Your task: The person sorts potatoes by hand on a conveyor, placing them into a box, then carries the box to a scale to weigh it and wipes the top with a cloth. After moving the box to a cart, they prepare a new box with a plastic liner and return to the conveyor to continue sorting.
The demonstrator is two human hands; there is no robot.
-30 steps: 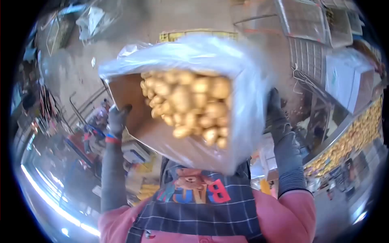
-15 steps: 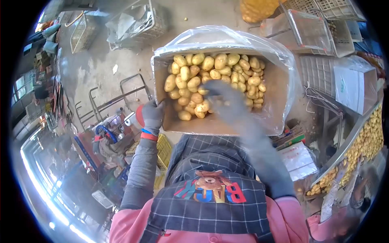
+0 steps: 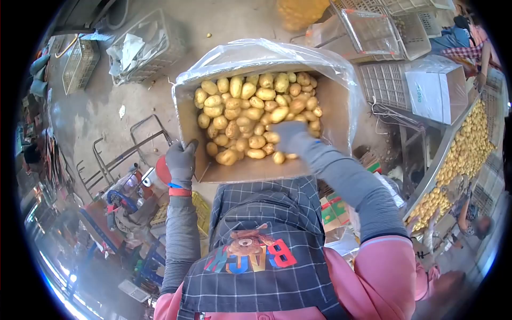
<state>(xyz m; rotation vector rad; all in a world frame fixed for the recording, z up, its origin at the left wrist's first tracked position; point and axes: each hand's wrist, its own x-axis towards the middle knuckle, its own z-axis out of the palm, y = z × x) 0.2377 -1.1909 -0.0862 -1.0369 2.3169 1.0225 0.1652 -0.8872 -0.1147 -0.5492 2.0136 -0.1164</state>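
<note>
A cardboard box (image 3: 242, 173) with a clear plastic liner (image 3: 314, 53) stands in front of me, holding a heap of yellow potatoes (image 3: 233, 129). My gloved left hand (image 3: 181, 164) is closed on the box's left rim near its front corner, thumb over the edge. A red disc (image 3: 162, 169) shows beside that wrist. Over the right front part of the heap is my gloved right hand (image 3: 294, 138), knuckles up and right at the potatoes. Its fingers point down and are mostly hidden, so I cannot tell whether a potato is in them.
Plastic crates (image 3: 140, 50) and a metal cart frame (image 3: 125, 146) stand to the left. At the right are more crates (image 3: 381, 85), a white carton (image 3: 434, 93) and a long trough of potatoes (image 3: 464, 149). Another person (image 3: 472, 216) is by the trough. A yellow sack (image 3: 301, 12) lies behind.
My view has swung, so the box sits further left in it. My right hand has moved toward the right front of the heap, uncovering its middle. My left hand stays on the rim.
</note>
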